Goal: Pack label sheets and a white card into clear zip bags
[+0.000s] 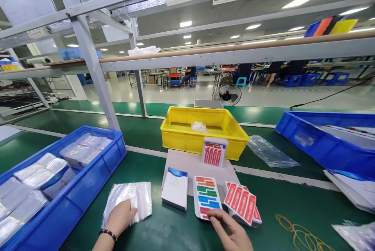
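My left hand (121,216), a beaded bracelet at its wrist, lies on a pile of clear plastic bags (142,200), fingers curled and closed on the top bag. At the near corner of a stack of printed cards (207,194) with orange, green and blue blocks, my right hand (230,229) has its fingertips closed on the edge. How many cards it pinches is hidden. Between the hands sits a stack of white cards (175,190). Right of the printed cards lie fanned red-and-white cards (243,202). A bagged card pack (215,153) stands upright against the yellow bin (205,141).
At left, a blue bin (88,180) holds bagged packs. Another blue bin (310,137) stands at right, near a flat plastic bag (271,151) and rubber bands (304,235). A metal shelf frame (96,63) rises over the green bench; a fan (226,94) stands beyond.
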### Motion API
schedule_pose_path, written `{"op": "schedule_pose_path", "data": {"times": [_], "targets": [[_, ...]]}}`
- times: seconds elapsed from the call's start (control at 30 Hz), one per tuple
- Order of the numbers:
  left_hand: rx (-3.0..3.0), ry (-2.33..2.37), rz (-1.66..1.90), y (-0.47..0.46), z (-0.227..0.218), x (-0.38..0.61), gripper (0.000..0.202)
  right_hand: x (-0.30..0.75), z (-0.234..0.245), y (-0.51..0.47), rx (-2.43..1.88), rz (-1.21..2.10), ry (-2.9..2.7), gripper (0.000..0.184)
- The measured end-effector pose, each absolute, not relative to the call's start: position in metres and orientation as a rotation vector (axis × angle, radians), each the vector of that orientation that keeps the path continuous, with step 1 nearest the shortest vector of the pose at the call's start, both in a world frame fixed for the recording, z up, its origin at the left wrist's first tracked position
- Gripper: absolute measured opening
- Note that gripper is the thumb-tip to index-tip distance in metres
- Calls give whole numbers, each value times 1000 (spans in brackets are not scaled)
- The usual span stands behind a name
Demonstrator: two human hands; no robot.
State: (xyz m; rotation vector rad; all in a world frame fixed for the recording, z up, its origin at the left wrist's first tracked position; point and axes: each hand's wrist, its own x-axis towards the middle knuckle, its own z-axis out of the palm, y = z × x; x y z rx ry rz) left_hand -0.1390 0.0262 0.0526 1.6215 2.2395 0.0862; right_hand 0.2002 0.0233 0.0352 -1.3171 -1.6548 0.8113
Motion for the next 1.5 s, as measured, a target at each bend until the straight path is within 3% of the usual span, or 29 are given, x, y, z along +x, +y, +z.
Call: {"op": "schedule_pose_path", "data": {"times": [0.23, 0.4, 0.5, 0.7, 0.83, 0.93, 1.07, 1.27, 1.37, 1.5], "targets": [[1679, 2089, 250, 12, 59, -117, 25, 159, 33, 5, -1146, 911, -1798, 31], [1695, 1909, 365, -12, 47, -65, 23, 130, 3, -6, -1104, 956, -1998, 30], [1696, 1800, 406, -21, 36, -39, 21, 125, -23, -10, -1179, 710, -2076, 47], [1348, 1476, 726, -18, 22, -15, 34, 135, -45, -14, -1024, 239, -2297, 45], [1137, 1428, 732, -10, 15, -8, 38, 139, -41, -15, -926, 80, -2290, 43], [1054, 1409, 753, -8, 13, -7, 35, 139, -27, -18, -927, 220, -2214, 41], [1061, 1373, 806, -13, 14, -8, 33, 135, 0, -19, -1144, 602, -2132, 17], [1209, 1370, 799, -18, 17, -9, 28, 133, 11, -13, -1246, 755, -2147, 29], [1290, 1399, 784, -17, 19, -9, 27, 132, 4, -13, -1258, 632, -2177, 28], [1355, 1461, 802, -17, 18, -5, 27, 128, -6, -12, -1269, 177, -2175, 28]]}}
